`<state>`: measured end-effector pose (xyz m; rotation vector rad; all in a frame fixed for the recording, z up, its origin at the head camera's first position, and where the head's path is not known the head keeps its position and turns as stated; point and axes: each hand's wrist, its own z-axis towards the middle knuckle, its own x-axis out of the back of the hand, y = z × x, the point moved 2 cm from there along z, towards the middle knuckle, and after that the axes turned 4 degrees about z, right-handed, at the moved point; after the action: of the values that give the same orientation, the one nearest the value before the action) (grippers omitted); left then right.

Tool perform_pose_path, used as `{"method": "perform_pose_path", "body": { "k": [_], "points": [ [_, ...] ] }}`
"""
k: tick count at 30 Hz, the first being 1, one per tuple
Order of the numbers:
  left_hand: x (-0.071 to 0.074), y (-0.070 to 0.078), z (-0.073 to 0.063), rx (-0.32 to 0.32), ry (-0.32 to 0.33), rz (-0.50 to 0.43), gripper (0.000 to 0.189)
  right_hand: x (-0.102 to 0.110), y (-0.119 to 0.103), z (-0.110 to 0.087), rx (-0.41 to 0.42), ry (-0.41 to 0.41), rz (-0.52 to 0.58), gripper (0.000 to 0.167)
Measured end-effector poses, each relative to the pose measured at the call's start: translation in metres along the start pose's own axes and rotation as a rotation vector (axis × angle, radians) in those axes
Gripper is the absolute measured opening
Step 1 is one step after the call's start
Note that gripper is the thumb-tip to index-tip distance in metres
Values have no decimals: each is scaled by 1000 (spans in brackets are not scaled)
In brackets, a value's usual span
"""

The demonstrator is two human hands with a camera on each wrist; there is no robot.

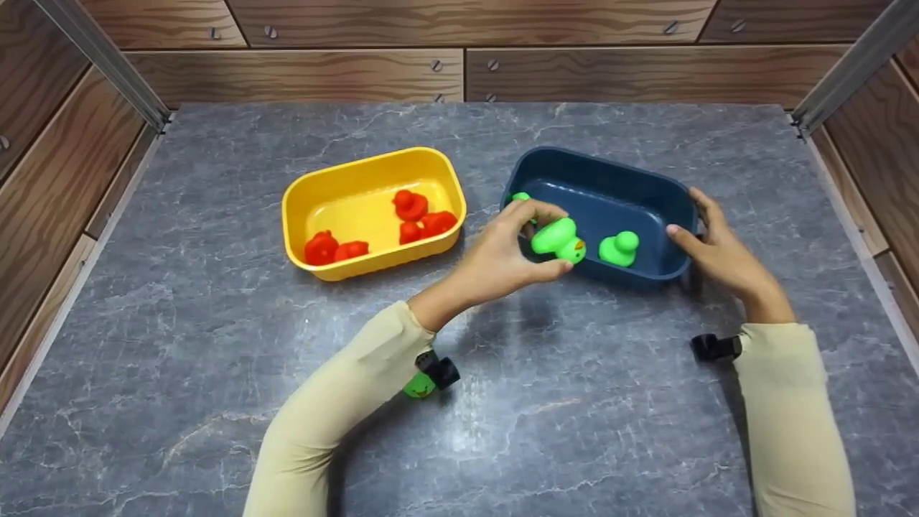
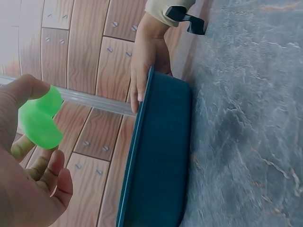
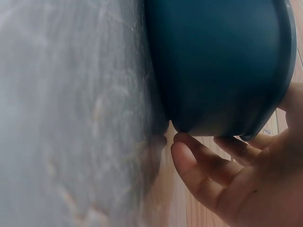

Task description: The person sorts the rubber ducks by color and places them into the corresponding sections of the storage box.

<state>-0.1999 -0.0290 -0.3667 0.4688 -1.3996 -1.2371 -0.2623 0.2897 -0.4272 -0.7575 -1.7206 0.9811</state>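
Note:
My left hand [image 1: 495,255] pinches a green rubber duck [image 1: 556,238] between thumb and fingers, above the near left rim of a dark blue bin [image 1: 603,166]. In the left wrist view the same duck [image 2: 41,120] is up above the bin's rim level. Inside the bin, one green duck [image 1: 619,249] sits toward the near side; another [image 1: 521,196] shows at the left end, partly hidden by my left hand. My right hand [image 1: 729,255] grips the bin's right end, thumb over the rim and fingers along the outer wall [image 3: 213,71].
Left of the blue bin stands a yellow bin [image 1: 352,176] with several red rubber ducks [image 1: 411,206] in it. Another green duck [image 1: 418,385] lies on the grey marbled table [image 1: 574,431], partly covered by my left forearm. Wood-patterned panels [image 1: 323,75] border the table.

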Motion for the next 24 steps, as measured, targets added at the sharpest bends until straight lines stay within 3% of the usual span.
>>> {"method": "perform_pose_path", "body": {
  "k": [18, 24],
  "points": [
    [-29, 2, 35, 18, 123, -37, 49, 0, 1, 0, -5, -6, -4, 85],
    [-37, -2, 48, 72, 131, -33, 51, 0, 0, 0, -16, -7, -8, 84]
  ]
}}
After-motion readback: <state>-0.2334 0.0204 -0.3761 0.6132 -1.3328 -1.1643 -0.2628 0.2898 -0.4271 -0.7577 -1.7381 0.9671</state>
